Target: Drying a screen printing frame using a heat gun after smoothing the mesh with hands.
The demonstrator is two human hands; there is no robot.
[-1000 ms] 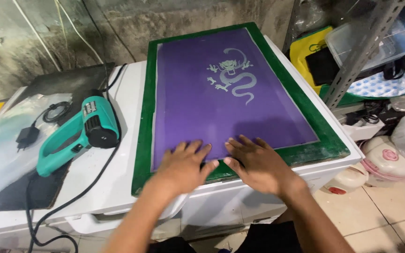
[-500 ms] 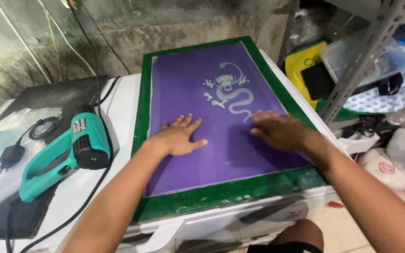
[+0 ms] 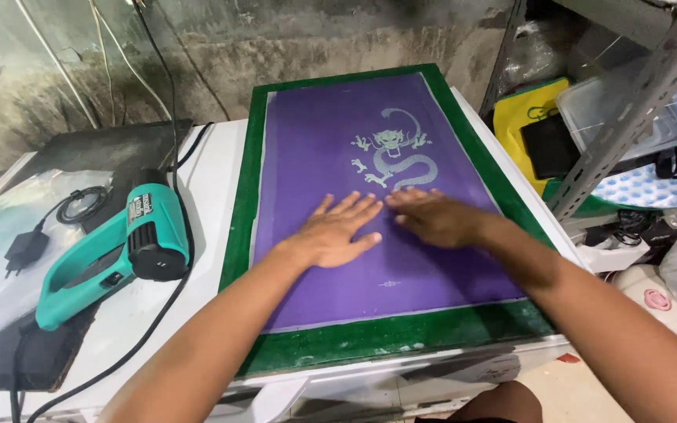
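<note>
A screen-printing frame with a green border (image 3: 237, 227) and a purple mesh (image 3: 331, 133) lies flat on a white table (image 3: 205, 164). A pale dragon design (image 3: 393, 157) shows on the mesh. My left hand (image 3: 334, 231) rests palm down on the purple mesh near its middle, fingers spread. My right hand (image 3: 436, 218) lies flat beside it, fingertips almost meeting those of the left, just below the dragon. Neither hand holds anything.
A teal and black heat gun (image 3: 111, 247) lies on the table left of the frame, its black cord trailing forward. A black plug and coiled cable (image 3: 48, 227) lie farther left. A metal shelf (image 3: 628, 125) with a yellow bag and plastic boxes stands at right.
Both hands have slid up the mesh from the near green border toward the dragon and come closer together. The camera view has moved in nearer the frame.
</note>
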